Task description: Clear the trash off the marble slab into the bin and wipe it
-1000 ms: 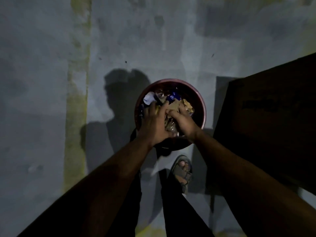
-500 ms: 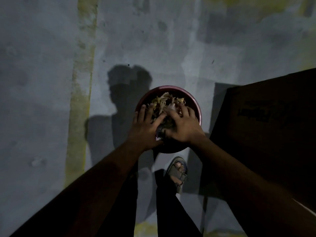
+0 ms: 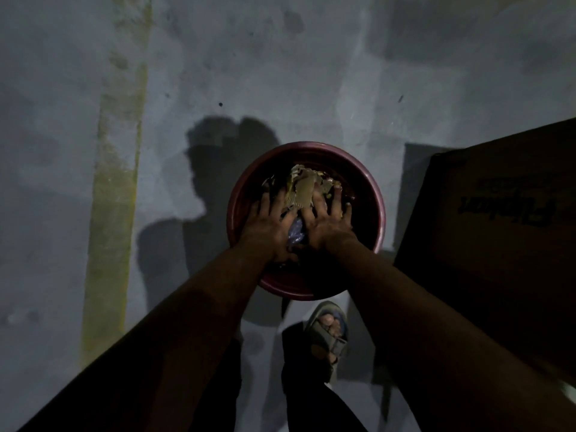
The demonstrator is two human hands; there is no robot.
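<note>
**Both hands flat, side by side**

Both arms reach forward and down, bare to above the elbow, forearms converging toward the middle. The left hand (image 3: 270, 224) lies palm down with its fingers (image 3: 265, 202) straight and slightly spread, pointing away from the body. The right hand (image 3: 328, 222) lies the same way just beside it, palm down, fingers straight and spread. The thumbs point inward toward each other with a narrow gap between the hands. Both wrists are nearly straight.

Round maroon bin (image 3: 378, 213) holds crumpled trash (image 3: 304, 190).
</note>
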